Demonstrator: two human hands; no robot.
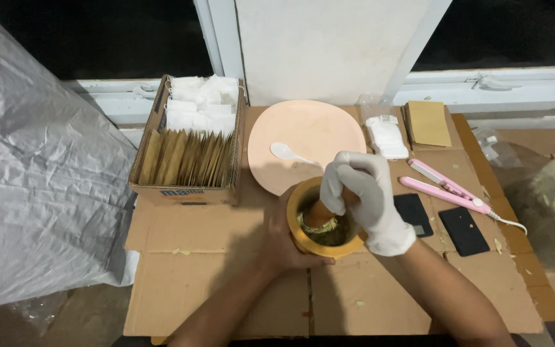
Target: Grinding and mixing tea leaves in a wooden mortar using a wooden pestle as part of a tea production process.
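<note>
A brass-coloured mortar (303,243) stands on flattened cardboard (226,283), with greenish crushed matter inside. My right hand (362,196), in a white glove, is closed around the top of a wooden pestle (319,215) that stands in the bowl. My bare left hand (282,241) wraps the mortar's left side from below. Just behind the mortar lies a round pale pink plate (316,135) with a white plastic spoon (287,152) resting on it.
A cardboard box (187,193) of brown and white sachets sits at the left. At the right lie a pink hair-iron-like tool (448,188), two black pouches (464,230), a white packet (387,136) and brown envelopes (428,123). Plastic sheeting (40,186) covers the far left.
</note>
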